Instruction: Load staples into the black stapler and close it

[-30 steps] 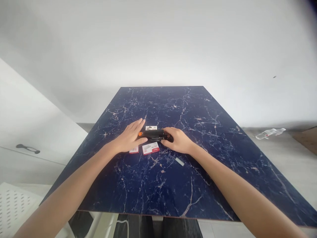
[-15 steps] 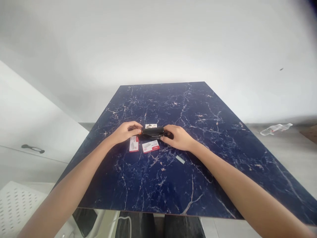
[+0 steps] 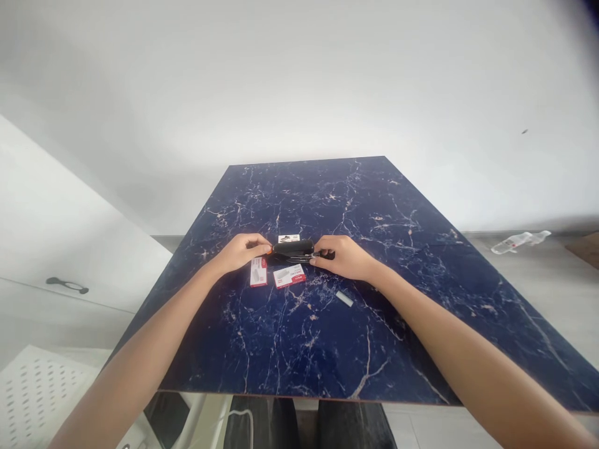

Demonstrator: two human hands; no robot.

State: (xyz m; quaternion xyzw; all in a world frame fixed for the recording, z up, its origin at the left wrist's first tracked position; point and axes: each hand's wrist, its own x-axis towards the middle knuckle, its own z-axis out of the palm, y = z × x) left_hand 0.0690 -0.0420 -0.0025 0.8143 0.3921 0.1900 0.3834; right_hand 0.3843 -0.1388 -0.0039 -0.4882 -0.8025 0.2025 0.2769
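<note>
The black tool (image 3: 294, 247) lay sideways between the person's two hands, over the dark blue table (image 3: 309, 349). The left hand (image 3: 241, 251) pinched its orange tip (image 3: 269, 249) between thumb and fingers; the right hand (image 3: 345, 256) gripped the opposite end, thumb nearest the body. It looked long and rounded on top, with a shiny strip along its near side. A second earlier the left fingers had stretched out flat, partly covering the left red-and-white box (image 3: 258, 273), which now lay uncovered.
</note>
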